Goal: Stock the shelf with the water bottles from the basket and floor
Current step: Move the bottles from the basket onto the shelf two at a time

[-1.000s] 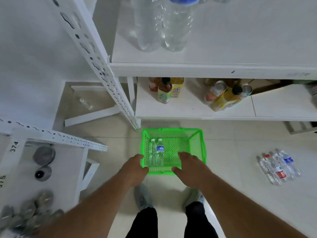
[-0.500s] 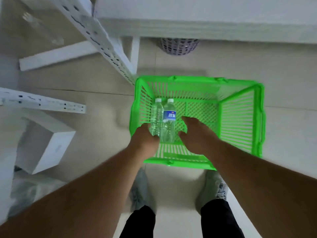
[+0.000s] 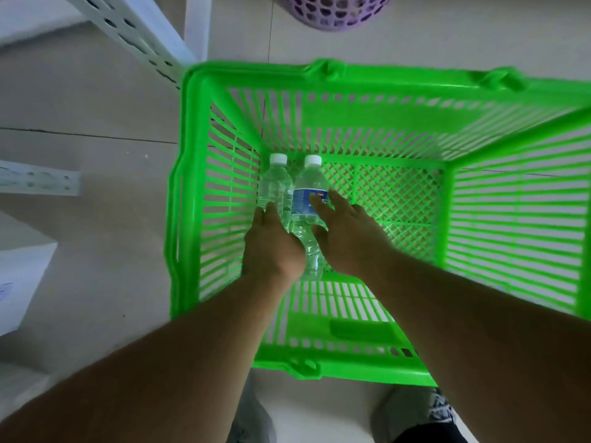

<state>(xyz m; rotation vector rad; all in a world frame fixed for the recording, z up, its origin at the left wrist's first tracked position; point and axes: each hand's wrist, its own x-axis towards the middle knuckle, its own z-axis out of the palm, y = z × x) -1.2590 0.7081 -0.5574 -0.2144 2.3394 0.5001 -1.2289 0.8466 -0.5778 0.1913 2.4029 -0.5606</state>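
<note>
Bottles: plain bottle (image 3: 274, 183), labelled bottle (image 3: 309, 199) lie in basket (image 3: 188, 174), unstocked; left hand (image 3: 271, 247) fingers hidden, right hand (image 3: 348, 238) fingers spread on labelled one.

Shop: shelving upright (image 3: 134, 33), shopping basket (image 3: 351, 87)

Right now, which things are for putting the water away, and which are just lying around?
For the job:
- bare bottle, left hand on it
- blue-labelled bottle, right hand on it
- green basket holding both
- white shelf frame

Just lying about:
- purple basket
- white box
</note>
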